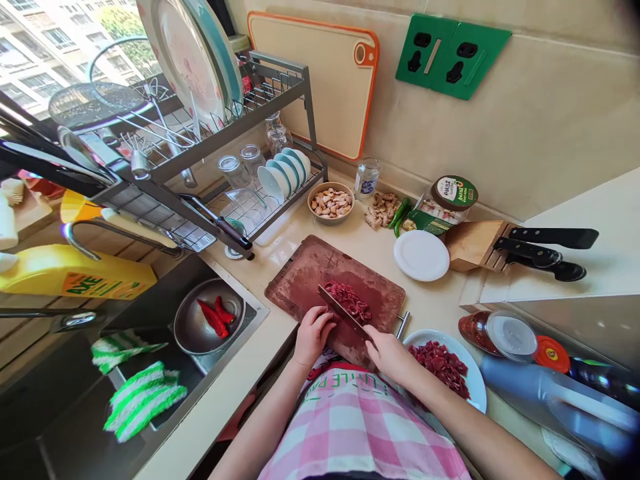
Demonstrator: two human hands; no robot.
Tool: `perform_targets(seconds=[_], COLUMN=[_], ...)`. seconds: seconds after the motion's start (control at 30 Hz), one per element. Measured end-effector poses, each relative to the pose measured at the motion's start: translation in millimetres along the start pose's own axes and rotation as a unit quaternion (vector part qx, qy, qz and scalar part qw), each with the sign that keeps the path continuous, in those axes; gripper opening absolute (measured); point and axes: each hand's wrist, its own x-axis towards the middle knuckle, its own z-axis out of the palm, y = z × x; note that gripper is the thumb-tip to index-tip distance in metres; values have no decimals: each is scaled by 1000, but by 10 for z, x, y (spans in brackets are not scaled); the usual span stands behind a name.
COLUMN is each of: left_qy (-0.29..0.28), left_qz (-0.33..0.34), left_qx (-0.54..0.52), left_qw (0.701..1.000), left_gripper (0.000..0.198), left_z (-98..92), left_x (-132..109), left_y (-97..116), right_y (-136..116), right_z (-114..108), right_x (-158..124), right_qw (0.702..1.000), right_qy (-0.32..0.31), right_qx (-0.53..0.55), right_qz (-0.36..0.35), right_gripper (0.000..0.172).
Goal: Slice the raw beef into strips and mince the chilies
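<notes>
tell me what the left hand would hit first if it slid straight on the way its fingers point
Probably the knife blade, just ahead of the left hand on the cutting board; the sliced meat lies right beyond it.

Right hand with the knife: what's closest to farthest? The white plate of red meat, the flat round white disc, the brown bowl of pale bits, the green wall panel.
From the right hand gripping the knife:
1. White plate of red meat, just beside it.
2. Flat round white disc, farther back.
3. Brown bowl of pale bits, back left.
4. Green wall panel, up high.
</notes>
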Motion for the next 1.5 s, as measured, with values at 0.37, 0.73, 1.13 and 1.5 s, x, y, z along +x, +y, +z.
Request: perform_targets(seconds=[0.37,0.73,1.13,1.5], left_qy=[9,-12,-39,-42], left_qz=[4,43,79,30], left_qx=[14,63,92,89], left_qw=[1000,997,992,995], left_gripper=[19,23,18,18], left_z=[33,-72,-105,-94], left_x=[51,-48,59,73], left_y=[-15,-92,-53,-45], right_y=[-33,-158,68,27], right_z=[53,-87,-14,-70], right_x=[-163,161,-390,-252], right_qw=[998,1000,997,996], right_qy=[-23,-6,-24,-44], right_qx=[-65,-10,-73,-77], right_qz=[8,-8,13,-5], right_gripper=[40,36,47,44])
